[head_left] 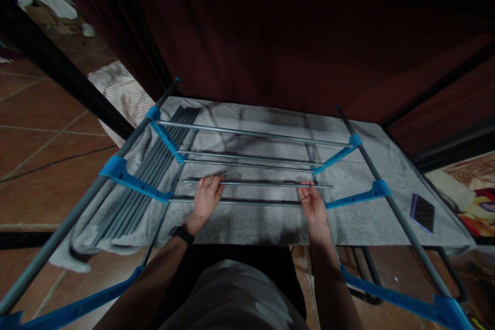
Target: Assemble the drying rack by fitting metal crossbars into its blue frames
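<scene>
A thin grey metal rod (259, 183) lies level in front of me, held across between both hands. My left hand (209, 196), with a dark watch on its wrist, is closed over the rod near its left end. Palm turned upward, my right hand (312, 203) supports the rod near its right end with curled fingers. Around the rod stands a rack frame of grey tubes joined by blue plastic brackets (139, 184). Several crossbars, among them the far one (251, 133), span between the left and right brackets. One more crossbar (263, 202) runs just nearer than the held rod.
Several grey tubes (149, 185) lie side by side on the grey cloth-covered table (247, 227) at left. A phone (423, 212) rests at the right. A dark red curtain (270, 36) hangs behind. Striped cloth (119, 93) is beyond the left edge, above tiled floor (50, 165).
</scene>
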A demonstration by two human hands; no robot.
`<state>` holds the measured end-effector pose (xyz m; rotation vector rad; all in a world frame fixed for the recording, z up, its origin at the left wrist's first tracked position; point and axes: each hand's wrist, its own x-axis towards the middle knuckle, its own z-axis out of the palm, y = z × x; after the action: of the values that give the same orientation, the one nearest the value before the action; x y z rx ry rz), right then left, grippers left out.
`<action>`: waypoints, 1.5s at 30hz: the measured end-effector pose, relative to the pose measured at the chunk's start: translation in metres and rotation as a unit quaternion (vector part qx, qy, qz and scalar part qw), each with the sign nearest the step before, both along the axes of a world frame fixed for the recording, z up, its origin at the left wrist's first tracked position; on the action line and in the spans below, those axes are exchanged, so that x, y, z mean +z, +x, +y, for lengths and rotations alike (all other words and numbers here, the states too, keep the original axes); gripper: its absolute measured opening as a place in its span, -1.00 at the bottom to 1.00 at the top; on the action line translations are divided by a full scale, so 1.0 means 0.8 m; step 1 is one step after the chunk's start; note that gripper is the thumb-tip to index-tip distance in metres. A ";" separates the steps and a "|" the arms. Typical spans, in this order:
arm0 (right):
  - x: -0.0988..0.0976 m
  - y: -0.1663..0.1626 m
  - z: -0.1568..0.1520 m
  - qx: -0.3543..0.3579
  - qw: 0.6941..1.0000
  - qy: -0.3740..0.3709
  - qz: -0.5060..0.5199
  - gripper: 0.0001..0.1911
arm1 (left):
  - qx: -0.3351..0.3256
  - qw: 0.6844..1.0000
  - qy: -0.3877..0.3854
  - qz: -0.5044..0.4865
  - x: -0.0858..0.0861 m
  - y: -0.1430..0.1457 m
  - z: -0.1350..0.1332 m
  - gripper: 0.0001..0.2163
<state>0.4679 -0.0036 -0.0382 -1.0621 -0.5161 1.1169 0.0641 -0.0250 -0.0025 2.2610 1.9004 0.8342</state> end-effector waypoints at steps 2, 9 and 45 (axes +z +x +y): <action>0.002 -0.002 0.000 0.003 1.000 -0.001 -0.011 -0.92 | 0.004 1.000 -0.001 0.003 0.000 0.000 0.000 -0.85; 0.018 -0.010 -0.004 -0.003 1.000 -0.024 -0.018 -0.93 | 0.012 1.000 0.007 0.020 0.007 0.003 -0.002 -0.82; 0.010 -0.009 -0.005 -0.006 0.999 0.007 0.034 -0.94 | 0.022 1.000 0.019 0.006 0.009 0.004 -0.003 -0.79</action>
<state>0.4604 -0.0079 -0.0305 -1.0107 -0.4615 1.1343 0.0677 -0.0274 0.0046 2.2594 1.9617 0.8712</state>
